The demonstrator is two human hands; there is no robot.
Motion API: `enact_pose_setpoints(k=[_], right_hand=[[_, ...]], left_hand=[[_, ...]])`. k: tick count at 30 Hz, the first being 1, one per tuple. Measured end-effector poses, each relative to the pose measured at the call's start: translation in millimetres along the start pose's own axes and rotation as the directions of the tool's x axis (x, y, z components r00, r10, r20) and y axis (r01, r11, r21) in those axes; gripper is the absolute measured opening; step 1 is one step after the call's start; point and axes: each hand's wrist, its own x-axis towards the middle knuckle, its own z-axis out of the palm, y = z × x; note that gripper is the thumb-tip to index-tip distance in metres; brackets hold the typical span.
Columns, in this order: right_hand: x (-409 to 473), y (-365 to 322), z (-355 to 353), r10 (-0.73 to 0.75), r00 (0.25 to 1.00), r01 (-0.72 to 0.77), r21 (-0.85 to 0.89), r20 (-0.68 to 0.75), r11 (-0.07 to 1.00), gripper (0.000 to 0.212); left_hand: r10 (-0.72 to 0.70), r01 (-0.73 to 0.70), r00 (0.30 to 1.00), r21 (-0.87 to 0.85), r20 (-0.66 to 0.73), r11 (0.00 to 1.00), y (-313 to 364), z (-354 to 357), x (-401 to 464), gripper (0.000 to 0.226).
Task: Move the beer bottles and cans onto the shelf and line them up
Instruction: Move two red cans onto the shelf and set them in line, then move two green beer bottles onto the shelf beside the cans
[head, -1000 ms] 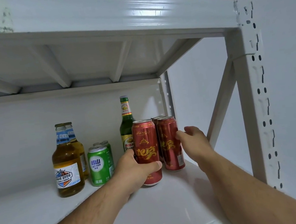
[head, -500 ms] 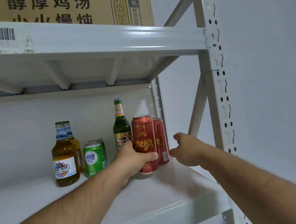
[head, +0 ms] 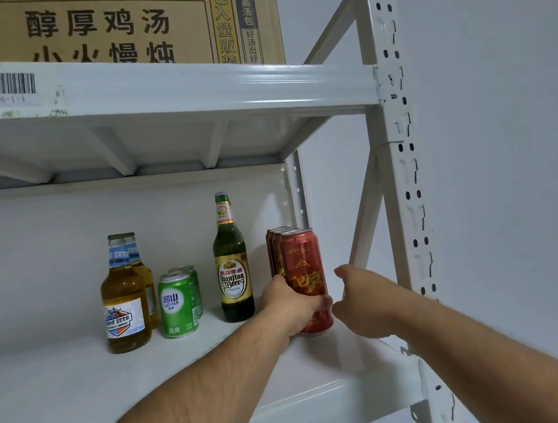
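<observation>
1. The left hand [head: 293,308] is wrapped around the lower part of the front red can [head: 307,277], thumb across its face; the can is held upright on the white shelf [head: 82,387].
2. The right hand [head: 357,301] is held just beside the same can on its right; its fingers are curled, and contact with the can cannot be told.
3. Further red cans [head: 276,246] are lined up directly behind the front one, toward the back wall, near the shelf's right end.
4. A green bottle [head: 232,268] is stood just left of the red cans.
5. Two green cans [head: 178,302] are placed one behind the other further left.
6. Two amber bottles [head: 124,296] with blue neck labels are stood at the left, one behind the other.
7. A printed cardboard box [head: 114,29] is seen on the upper shelf level, above a barcode label [head: 2,85].
</observation>
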Motion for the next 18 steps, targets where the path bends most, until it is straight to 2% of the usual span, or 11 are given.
enact_pose_setpoints(k=[13, 16, 18], right_hand=[[-5, 6, 3, -0.037, 0.999, 0.037, -0.033, 0.016, 0.999, 0.057], [-11, 2, 5, -0.089, 0.996, 0.089, -0.026, 0.002, 0.996, 0.055], [-16, -3, 9, -0.164, 0.986, 0.163, -0.030, -0.036, 0.986, 0.047]], left_hand=[[-0.027, 0.026, 1.000, 0.043, 0.011, 0.999, 0, -7, -5, 0.080], [-0.031, 0.023, 0.996, 0.092, 0.078, 0.995, 3, -18, -10, 0.081], [-0.019, 0.005, 0.996, 0.162, 0.085, 0.987, 3, -32, -16, 0.082]])
